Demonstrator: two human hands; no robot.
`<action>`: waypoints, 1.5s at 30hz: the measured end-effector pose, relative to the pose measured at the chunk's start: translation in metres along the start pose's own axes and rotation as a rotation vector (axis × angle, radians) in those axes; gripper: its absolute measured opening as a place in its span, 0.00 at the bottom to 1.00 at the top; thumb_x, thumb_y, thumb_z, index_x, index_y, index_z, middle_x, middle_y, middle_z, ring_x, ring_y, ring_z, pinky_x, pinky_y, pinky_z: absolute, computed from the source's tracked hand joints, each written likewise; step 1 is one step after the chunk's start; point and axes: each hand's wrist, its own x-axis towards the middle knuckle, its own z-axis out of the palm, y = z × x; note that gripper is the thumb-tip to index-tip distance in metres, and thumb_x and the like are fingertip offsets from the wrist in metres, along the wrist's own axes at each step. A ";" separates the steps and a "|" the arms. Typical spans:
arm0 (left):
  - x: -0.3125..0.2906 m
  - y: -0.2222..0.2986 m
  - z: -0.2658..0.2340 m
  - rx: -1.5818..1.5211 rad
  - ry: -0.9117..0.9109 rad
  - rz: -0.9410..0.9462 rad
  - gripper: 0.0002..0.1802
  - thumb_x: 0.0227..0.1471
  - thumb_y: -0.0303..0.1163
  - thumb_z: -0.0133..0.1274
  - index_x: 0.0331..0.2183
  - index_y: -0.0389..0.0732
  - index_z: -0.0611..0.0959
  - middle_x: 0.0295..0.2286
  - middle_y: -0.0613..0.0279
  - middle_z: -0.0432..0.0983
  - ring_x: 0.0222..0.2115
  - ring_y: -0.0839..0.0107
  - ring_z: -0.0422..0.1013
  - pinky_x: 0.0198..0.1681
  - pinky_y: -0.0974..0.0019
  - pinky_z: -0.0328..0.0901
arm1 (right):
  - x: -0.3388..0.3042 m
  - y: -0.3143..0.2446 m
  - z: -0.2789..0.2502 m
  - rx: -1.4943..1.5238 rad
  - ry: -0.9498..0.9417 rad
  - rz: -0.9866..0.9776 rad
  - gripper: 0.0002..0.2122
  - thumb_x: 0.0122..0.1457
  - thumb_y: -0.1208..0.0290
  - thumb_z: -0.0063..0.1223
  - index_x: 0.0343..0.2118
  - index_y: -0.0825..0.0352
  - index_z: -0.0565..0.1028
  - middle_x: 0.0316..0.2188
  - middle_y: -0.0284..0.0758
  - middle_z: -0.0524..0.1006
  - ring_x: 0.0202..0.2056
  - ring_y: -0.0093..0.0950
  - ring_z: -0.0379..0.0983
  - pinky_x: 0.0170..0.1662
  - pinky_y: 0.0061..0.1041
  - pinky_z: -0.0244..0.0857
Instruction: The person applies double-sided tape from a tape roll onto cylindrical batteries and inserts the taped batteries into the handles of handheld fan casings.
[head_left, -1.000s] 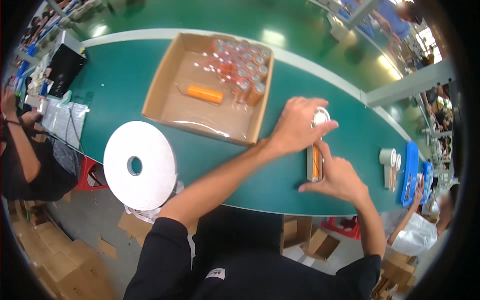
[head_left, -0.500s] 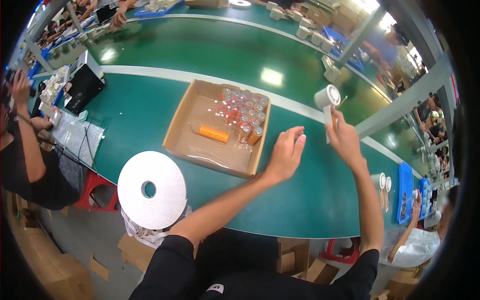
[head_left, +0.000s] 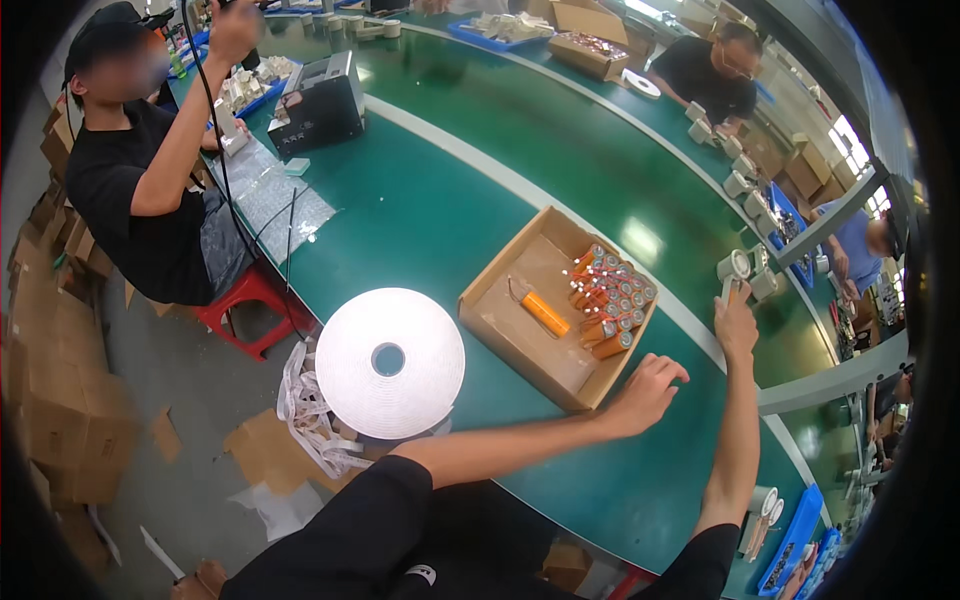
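Note:
My right hand (head_left: 737, 325) is stretched out over the far edge strip of the bench, closed on the handle of a white round-headed piece (head_left: 735, 265) that looks like a small handheld fan housing. Its head is close beside similar white pieces (head_left: 763, 280) on the green belt. Held over the bench near the box's right corner, my left hand (head_left: 648, 395) is empty, its fingers apart and loosely bent. The shallow cardboard box (head_left: 520, 362) contains a cluster of orange cylindrical batteries (head_left: 610, 295) with red wires and white plugs. One orange battery (head_left: 545, 313) lies apart from them.
A large white tape roll (head_left: 420, 400) lies at the bench's near edge, left of the box. A black machine (head_left: 320, 105) stands farther left, near a seated person (head_left: 140, 190). At right are a blue tray (head_left: 790, 545) and a grey metal frame (head_left: 830, 375).
The view has swung left, shifting the bench things rightward. My right hand has carried the white piece farther out, closer to those on the belt. My left hand stays empty, fingers slightly more bent.

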 end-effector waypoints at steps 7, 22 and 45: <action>0.003 -0.002 -0.001 -0.151 -0.059 -0.049 0.12 0.44 0.14 0.56 0.34 0.37 0.79 0.35 0.53 0.69 0.35 0.56 0.72 0.36 0.60 0.69 | -0.044 -0.037 -0.052 0.214 0.428 -0.511 0.14 0.54 0.70 0.58 0.42 0.67 0.72 0.37 0.43 0.73 0.44 0.45 0.69 0.46 0.42 0.64; -0.281 0.134 -0.128 0.441 -0.127 0.041 0.14 0.45 0.25 0.60 0.38 0.38 0.82 0.40 0.55 0.74 0.43 0.55 0.70 0.48 0.56 0.67 | -0.161 -0.226 -0.051 0.128 -0.183 -0.870 0.10 0.55 0.69 0.53 0.37 0.70 0.75 0.37 0.51 0.77 0.41 0.46 0.77 0.41 0.43 0.73; -0.400 0.155 -0.243 0.070 -0.088 -1.395 0.25 0.59 0.43 0.48 0.50 0.34 0.77 0.46 0.52 0.77 0.47 0.63 0.71 0.52 0.60 0.65 | -0.359 -0.053 -0.059 1.776 -0.276 -0.180 0.13 0.63 0.72 0.54 0.47 0.72 0.70 0.39 0.38 0.75 0.39 0.28 0.75 0.46 0.26 0.69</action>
